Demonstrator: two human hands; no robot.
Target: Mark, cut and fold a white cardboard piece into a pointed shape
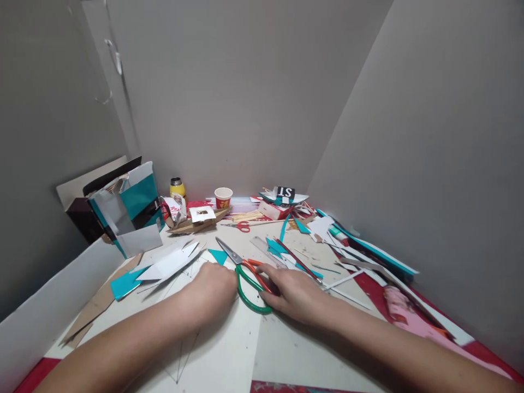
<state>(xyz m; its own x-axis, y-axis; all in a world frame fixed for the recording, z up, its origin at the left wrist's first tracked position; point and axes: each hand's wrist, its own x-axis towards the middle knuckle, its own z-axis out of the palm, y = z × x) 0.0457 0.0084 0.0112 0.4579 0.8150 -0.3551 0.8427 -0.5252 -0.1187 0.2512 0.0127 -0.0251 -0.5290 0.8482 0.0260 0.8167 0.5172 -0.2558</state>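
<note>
My right hand (297, 292) pinches the handles of a large pair of scissors (248, 284), thumb by the green loop and fingers by the orange-red one. The scissors' grey blades point away to the upper left. My left hand (216, 289) is curled closed just left of the green loop, resting over a white sheet (221, 352) with thin pencil lines. Whatever its fingers may hold is hidden. A teal paper triangle (218, 256) lies just beyond that hand. A clear ruler (266, 250) and a dark red pencil (298, 256) lie beyond my right hand.
Folded white and teal card (164, 267) lies on the left, before an upright opened box (139, 202). Toward the back are a paper cup (223, 198), a yellow bottle (177, 188), small red scissors (243, 226) and a cardboard boat shape (192, 225). Paper scraps (321, 226) crowd the right.
</note>
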